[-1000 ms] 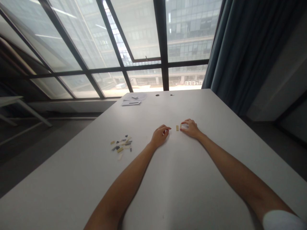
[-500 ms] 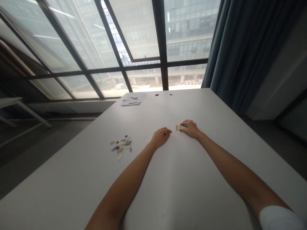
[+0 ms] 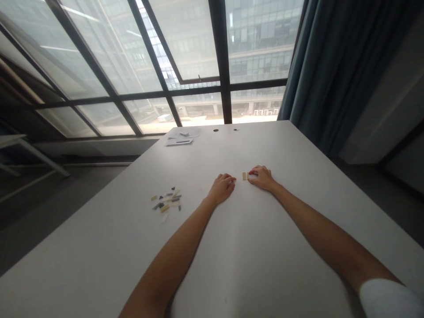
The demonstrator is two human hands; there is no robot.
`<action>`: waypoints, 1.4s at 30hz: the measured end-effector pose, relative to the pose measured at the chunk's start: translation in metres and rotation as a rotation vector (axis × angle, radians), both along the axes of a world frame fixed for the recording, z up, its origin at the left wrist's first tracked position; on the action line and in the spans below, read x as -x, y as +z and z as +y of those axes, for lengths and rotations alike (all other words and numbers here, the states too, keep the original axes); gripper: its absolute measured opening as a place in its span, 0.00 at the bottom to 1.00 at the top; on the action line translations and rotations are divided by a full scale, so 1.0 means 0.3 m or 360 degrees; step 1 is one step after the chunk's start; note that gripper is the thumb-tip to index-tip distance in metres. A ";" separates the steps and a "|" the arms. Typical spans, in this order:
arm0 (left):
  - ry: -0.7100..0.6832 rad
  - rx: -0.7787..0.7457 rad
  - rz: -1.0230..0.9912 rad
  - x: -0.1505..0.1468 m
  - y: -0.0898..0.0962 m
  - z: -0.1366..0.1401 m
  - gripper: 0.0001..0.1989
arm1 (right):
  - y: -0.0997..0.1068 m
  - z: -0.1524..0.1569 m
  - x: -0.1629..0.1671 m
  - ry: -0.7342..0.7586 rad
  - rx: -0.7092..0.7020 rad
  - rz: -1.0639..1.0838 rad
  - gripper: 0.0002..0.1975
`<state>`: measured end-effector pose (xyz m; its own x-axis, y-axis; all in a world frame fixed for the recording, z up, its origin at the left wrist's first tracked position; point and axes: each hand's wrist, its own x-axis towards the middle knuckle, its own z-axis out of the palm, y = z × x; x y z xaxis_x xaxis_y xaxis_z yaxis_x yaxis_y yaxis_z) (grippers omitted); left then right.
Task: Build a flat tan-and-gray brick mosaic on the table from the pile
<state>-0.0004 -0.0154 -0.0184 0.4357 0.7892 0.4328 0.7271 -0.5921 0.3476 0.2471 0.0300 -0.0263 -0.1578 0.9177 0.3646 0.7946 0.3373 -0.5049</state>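
Note:
My right hand (image 3: 261,177) rests on the white table (image 3: 205,247), with thumb and finger closed around the ends of a small yellow piece (image 3: 247,176). Just left of it lies another small yellow rectangular piece (image 3: 244,176), flat on the tabletop and untouched by my left hand. My left hand (image 3: 222,189) lies further left, its fingers curled and the tips together. Whether anything is between those fingertips is hidden. Away to the left is a loose pile of small yellow, grey, black and whitish pieces (image 3: 167,202).
Papers (image 3: 179,140) with a dark pen-like object lie at the far left corner of the table. A round dark hole (image 3: 216,130) and a small dark item (image 3: 236,130) are near the far edge. Windows stand beyond, and a blue curtain (image 3: 318,79) hangs at right.
The view has shifted slightly. My left hand's fingertips have drawn a little closer together, while my right hand stays at the yellow piece.

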 end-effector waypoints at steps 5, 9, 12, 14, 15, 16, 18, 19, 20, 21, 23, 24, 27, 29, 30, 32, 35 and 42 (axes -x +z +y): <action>0.0000 0.0015 -0.0006 0.002 0.001 -0.002 0.14 | 0.007 -0.002 0.002 0.0041 0.0025 -0.0010 0.11; 0.0004 0.0011 -0.0009 0.005 -0.001 0.002 0.14 | 0.008 -0.001 0.004 0.0069 0.0031 -0.0037 0.12; 0.0006 0.0028 0.0005 0.006 -0.001 0.002 0.14 | 0.005 -0.001 0.003 0.0090 0.0022 -0.0042 0.11; 0.0012 0.0042 0.0013 0.006 0.001 0.000 0.15 | 0.004 -0.002 0.003 0.0098 0.0019 -0.0042 0.12; 0.0016 0.0048 0.0017 0.005 0.002 -0.001 0.15 | 0.005 -0.003 0.002 0.0097 0.0023 -0.0042 0.12; 0.0020 0.0055 0.0022 0.004 0.004 -0.002 0.15 | 0.006 -0.004 0.002 0.0094 0.0031 -0.0044 0.12; 0.0027 0.0069 0.0031 0.002 0.007 -0.005 0.15 | 0.011 -0.004 0.000 0.0093 0.0056 -0.0049 0.13; 0.0029 0.0075 0.0036 0.001 0.010 -0.007 0.15 | 0.014 -0.004 -0.001 0.0098 0.0068 -0.0045 0.13; 0.0034 0.0080 0.0039 0.000 0.012 -0.008 0.15 | 0.016 -0.004 -0.002 0.0107 0.0080 -0.0037 0.12; 0.0041 0.0084 0.0042 -0.001 0.015 -0.010 0.15 | 0.018 -0.004 -0.003 0.0116 0.0090 -0.0027 0.12; 0.0054 0.0093 0.0047 -0.002 0.019 -0.011 0.16 | 0.019 -0.002 -0.005 0.0123 0.0097 -0.0014 0.10; 0.0059 0.0097 0.0049 -0.002 0.021 -0.012 0.15 | 0.017 -0.002 -0.005 0.0119 0.0095 -0.0016 0.10; 0.0057 0.0104 0.0053 -0.004 0.024 -0.013 0.15 | 0.009 0.000 -0.004 0.0106 0.0064 -0.0032 0.10; 0.0056 0.0100 0.0052 -0.005 0.022 -0.013 0.15 | 0.004 0.001 -0.003 0.0104 0.0044 -0.0036 0.10; 0.0056 0.0098 0.0051 -0.005 0.021 -0.012 0.15 | 0.002 0.002 -0.003 0.0104 0.0036 -0.0037 0.10; 0.0058 0.0098 0.0045 -0.006 0.019 -0.011 0.15 | 0.002 0.002 -0.002 0.0107 0.0026 -0.0042 0.09; 0.0060 0.0109 0.0045 -0.005 0.018 -0.010 0.15 | 0.005 0.000 -0.001 0.0113 0.0020 -0.0045 0.09; 0.0049 0.0093 0.0052 -0.001 0.017 -0.010 0.15 | 0.009 -0.004 0.005 0.0117 0.0030 -0.0052 0.09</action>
